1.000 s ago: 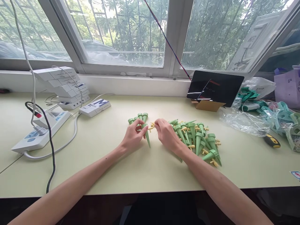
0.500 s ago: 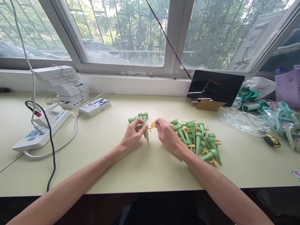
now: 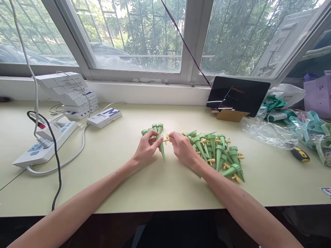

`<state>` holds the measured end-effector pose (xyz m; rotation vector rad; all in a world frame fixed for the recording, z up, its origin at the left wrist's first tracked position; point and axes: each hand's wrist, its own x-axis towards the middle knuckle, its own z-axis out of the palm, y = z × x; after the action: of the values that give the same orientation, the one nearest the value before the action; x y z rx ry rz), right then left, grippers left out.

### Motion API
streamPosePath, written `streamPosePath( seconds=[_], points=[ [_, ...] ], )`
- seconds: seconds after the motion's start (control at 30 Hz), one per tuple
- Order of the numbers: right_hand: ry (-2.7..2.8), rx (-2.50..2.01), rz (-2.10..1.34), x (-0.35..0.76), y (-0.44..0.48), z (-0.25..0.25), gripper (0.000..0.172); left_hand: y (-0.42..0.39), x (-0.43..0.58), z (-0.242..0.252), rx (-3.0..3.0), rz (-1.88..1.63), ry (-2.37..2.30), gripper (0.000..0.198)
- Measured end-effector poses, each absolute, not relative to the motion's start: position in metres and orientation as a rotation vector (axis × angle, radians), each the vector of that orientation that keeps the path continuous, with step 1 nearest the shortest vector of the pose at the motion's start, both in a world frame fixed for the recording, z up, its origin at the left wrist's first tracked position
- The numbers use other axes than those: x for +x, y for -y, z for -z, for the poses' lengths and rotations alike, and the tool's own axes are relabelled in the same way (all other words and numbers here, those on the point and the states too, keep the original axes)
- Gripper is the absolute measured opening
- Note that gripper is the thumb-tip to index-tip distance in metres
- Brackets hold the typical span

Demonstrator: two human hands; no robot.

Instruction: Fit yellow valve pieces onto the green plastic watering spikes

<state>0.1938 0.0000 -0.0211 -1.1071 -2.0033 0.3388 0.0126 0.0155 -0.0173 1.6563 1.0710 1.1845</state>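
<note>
Between the fingers of my left hand (image 3: 147, 147) is a green plant watering spike (image 3: 162, 153), its tip pointing down and toward me. A small yellow valve (image 3: 166, 140) sticks out from its side. My right hand (image 3: 182, 146) is closed, thumb and fingertips pinched at the outer end of that valve. Behind my left hand lie several more green spikes (image 3: 160, 126), partly covered by my fingers. Beside and under my right forearm spreads a pile of green spikes with yellow valves (image 3: 212, 143).
At the left are a power strip (image 3: 49, 141) with cables, stacked white boxes (image 3: 69, 93) and a single white box (image 3: 106, 118). A tablet (image 3: 240, 94) leans at the back right. Near it lie clear plastic wrap (image 3: 271, 134) and a black-yellow tool handle (image 3: 300, 154).
My right hand has shifted slightly, its fingertips turning about the valve's end. My left hand and the spike stay in place.
</note>
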Motion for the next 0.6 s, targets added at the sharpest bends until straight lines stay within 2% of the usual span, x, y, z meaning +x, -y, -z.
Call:
streamPosePath(
  seconds=[0.43,0.6],
  points=[
    [2.024,-1.098,-0.377,0.1942,-0.0006,0.0212,0.018,-0.0166,0.0123,0.0191,1.667,-1.191,-1.069,0.028],
    [2.022,-1.078,-0.402,0.1934,-0.0002,0.0204,0.012,-0.0175,0.0116,0.0183,1.659,-1.217,-1.057,0.030]
  ],
)
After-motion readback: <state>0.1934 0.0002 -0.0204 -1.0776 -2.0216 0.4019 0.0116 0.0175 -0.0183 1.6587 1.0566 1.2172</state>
